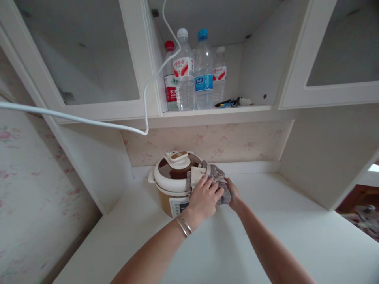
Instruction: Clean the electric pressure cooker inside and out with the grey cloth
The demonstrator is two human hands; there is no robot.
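Observation:
A bunched grey and beige cloth (211, 173) is held between my two hands, against the right side of a rice cooker (174, 183). My left hand (204, 195) lies over the front of the cloth, its fingers bent a little and slightly apart. From the right, my right hand (233, 194) grips the cloth's edge; most of its fingers are hidden behind it. The cooker is white and tan with a brown lid, which is closed. Part of its front control panel (178, 206) is covered by my left hand and wrist.
The cooker stands on a white counter (266, 225) between side panels. On the shelf above are several plastic bottles (203, 71) and small dark items (227, 103). A white cable (103, 123) hangs across the upper left. Glass-fronted cabinet doors (89, 59) flank the shelf.

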